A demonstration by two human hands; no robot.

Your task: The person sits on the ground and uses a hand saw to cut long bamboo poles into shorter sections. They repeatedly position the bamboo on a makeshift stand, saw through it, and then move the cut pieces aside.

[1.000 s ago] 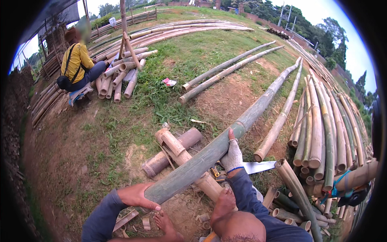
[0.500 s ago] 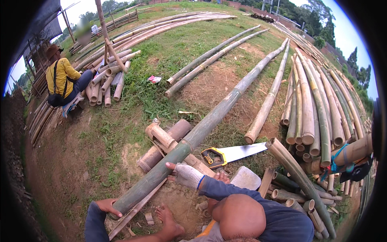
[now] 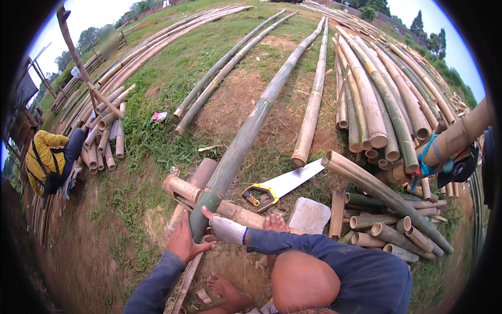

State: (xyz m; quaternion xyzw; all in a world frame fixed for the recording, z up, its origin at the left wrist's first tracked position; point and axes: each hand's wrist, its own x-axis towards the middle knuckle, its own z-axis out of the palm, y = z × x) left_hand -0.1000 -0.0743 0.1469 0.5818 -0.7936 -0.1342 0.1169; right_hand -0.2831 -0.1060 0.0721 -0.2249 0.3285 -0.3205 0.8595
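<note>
Green bamboo pole point(image 3: 238, 149), 1: lay lengthwise ahead of the person, crossing over a pale bamboo log point(image 3: 239, 213), which apparently served as its support. Bare foot point(image 3: 276, 223), 1: set against the log, presumably to steady it. Handsaw point(image 3: 285, 187), 1: flat on the ground right of the pole, seemingly for easy reach. Left hand point(image 3: 183, 240), bare: curled around the pole's near end, forearm rising from lower left. Right hand point(image 3: 227, 229), gloved: thumb against the pole, forearm nearly level; finger closure could not be told.
</note>
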